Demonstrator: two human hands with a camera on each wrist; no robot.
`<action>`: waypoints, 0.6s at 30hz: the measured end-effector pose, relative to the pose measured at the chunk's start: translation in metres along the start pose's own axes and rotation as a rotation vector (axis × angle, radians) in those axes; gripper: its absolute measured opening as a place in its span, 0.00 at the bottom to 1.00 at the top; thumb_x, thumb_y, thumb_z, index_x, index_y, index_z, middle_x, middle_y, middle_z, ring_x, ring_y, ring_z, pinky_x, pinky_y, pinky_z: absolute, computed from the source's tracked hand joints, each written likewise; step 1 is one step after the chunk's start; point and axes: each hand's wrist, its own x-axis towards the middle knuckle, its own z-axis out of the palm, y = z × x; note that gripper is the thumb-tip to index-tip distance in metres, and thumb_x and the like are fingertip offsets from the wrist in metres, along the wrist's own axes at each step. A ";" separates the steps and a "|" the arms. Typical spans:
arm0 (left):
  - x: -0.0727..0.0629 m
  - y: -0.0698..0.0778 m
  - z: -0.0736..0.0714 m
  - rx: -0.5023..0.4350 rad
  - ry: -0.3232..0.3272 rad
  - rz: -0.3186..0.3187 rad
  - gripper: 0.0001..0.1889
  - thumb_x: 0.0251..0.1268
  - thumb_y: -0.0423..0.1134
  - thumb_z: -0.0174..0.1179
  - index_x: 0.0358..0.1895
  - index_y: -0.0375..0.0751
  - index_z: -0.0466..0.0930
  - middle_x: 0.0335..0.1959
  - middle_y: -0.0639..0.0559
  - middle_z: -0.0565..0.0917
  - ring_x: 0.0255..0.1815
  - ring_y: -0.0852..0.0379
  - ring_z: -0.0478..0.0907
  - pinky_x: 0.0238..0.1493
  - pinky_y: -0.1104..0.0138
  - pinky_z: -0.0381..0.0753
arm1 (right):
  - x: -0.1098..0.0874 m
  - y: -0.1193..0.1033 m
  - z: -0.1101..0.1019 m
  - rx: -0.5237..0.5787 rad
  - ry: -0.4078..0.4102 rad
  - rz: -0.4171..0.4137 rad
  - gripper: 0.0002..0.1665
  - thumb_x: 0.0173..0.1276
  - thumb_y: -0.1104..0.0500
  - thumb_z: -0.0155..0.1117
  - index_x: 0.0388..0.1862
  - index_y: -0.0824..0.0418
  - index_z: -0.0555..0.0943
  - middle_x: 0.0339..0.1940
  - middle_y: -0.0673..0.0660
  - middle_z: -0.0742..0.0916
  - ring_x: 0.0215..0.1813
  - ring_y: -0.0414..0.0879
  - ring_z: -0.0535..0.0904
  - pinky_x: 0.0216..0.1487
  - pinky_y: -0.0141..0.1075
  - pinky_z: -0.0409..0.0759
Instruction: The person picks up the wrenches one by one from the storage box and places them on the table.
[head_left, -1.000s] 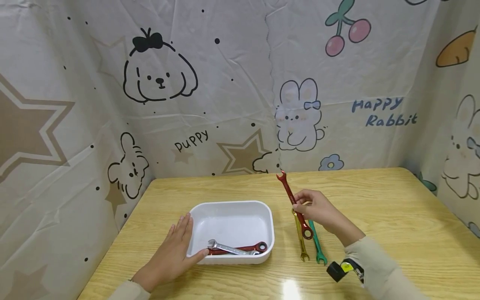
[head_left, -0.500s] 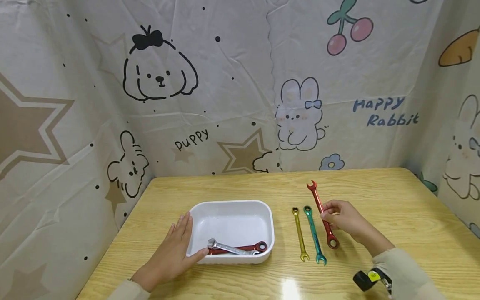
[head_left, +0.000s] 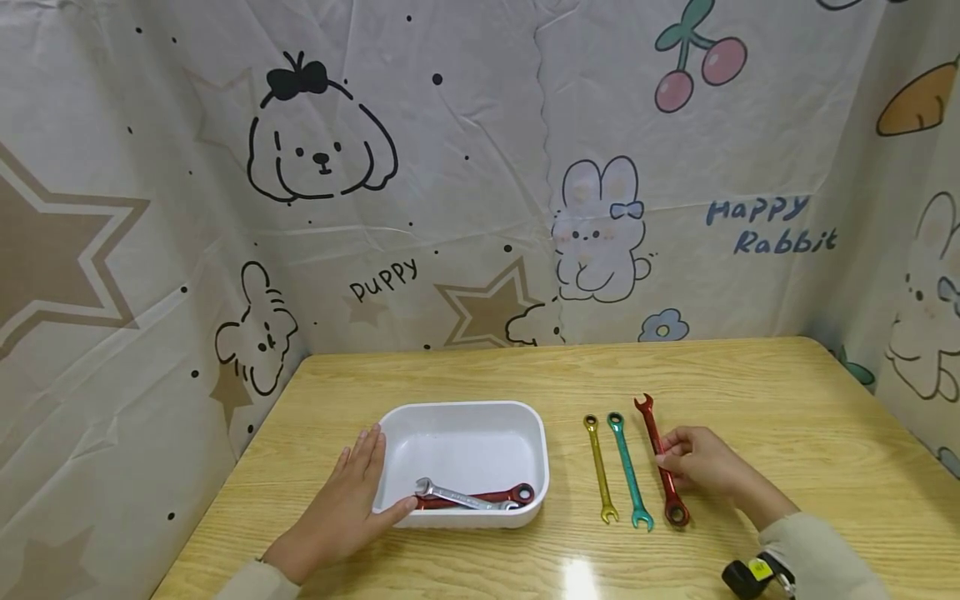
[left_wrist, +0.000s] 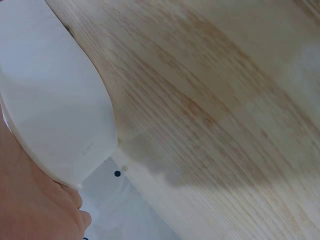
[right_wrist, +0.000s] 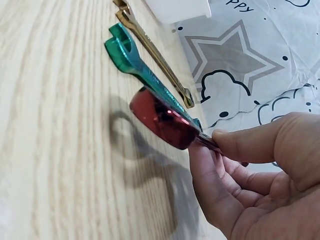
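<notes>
Currently one red wrench [head_left: 668,486] held, four others lying

Nearest sits one black device [head_left: 742,578] with a yellow label, at the right sleeve [head_left: 821,554]. Of two hands, the left hand [head_left: 337,517] has its fingers extended against the left side of one white tray [head_left: 472,520], thumb at the front rim. Inside the tray, toward its front, are two: one silver wrench [head_left: 465,498] lying across a second red wrench [head_left: 497,495]. Right of the tray, one yellow wrench [head_left: 600,468] and one green wrench [head_left: 628,471] lie apart (ring ends far, unlike the held one). Just beside the green, the right hand [head_left: 703,458] pinches the first red wrench between thumb and fingers. Behind the table [head_left: 450,377] hangs patterned cloth [head_left: 465,125].
</notes>
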 end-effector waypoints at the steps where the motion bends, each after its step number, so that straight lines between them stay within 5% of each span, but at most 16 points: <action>1: 0.000 0.000 0.000 0.002 0.001 0.001 0.52 0.62 0.68 0.52 0.73 0.26 0.48 0.76 0.36 0.47 0.77 0.40 0.44 0.73 0.45 0.46 | 0.000 0.002 0.000 0.003 -0.002 0.005 0.14 0.67 0.68 0.60 0.46 0.78 0.71 0.31 0.58 0.77 0.31 0.45 0.75 0.28 0.35 0.81; 18: 0.000 0.000 0.000 0.000 0.000 0.001 0.52 0.62 0.68 0.51 0.73 0.26 0.47 0.77 0.36 0.46 0.77 0.40 0.44 0.73 0.45 0.46 | 0.004 0.008 0.002 -0.076 -0.011 0.049 0.13 0.67 0.68 0.59 0.44 0.77 0.72 0.31 0.58 0.77 0.32 0.45 0.75 0.29 0.37 0.82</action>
